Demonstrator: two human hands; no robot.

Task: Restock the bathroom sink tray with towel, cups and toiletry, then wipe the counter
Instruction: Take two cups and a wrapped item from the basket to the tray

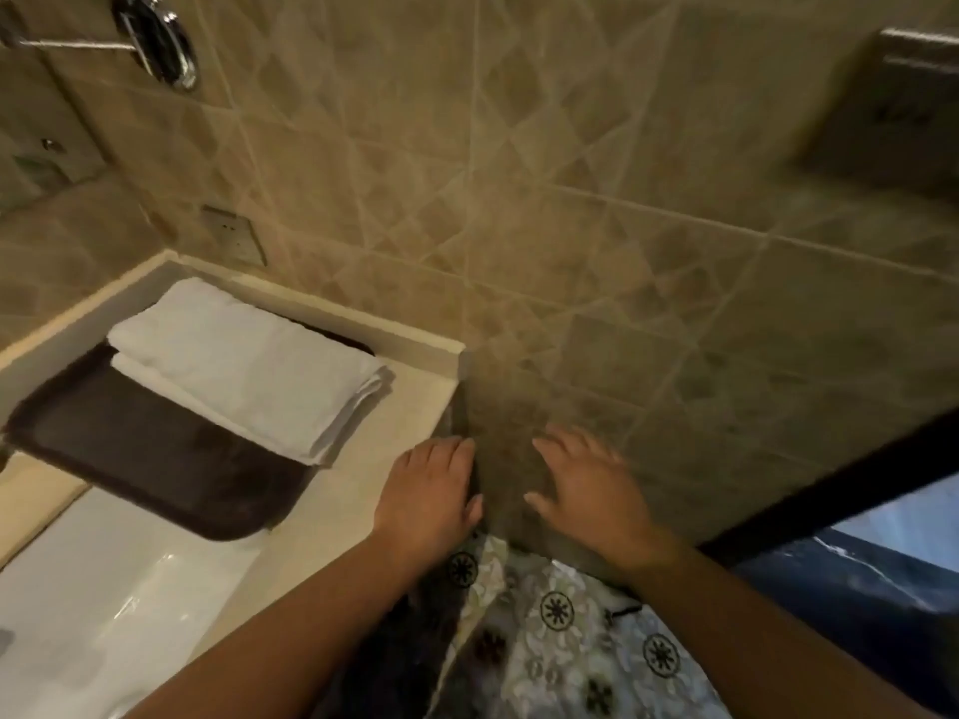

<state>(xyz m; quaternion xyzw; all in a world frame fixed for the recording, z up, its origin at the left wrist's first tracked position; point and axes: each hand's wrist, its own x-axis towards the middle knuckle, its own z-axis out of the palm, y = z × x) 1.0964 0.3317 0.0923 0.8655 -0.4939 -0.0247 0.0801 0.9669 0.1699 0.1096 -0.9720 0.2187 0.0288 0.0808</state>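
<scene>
A folded white towel (244, 368) lies across the far end of a dark brown tray (155, 459) on the cream counter (394, 407). My left hand (430, 490) hovers palm down over the counter's right edge, to the right of the tray, fingers apart and holding nothing. Close beside it, my right hand (586, 485) is also spread and empty, in front of the tiled wall. No cups or toiletry are in view.
The white sink basin (104, 604) lies at lower left, in front of the tray. A tiled wall (571, 199) bounds the counter's right end. It carries a wall socket (233, 236) and a chrome fitting (155, 38). A patterned garment (550, 630) fills the bottom centre.
</scene>
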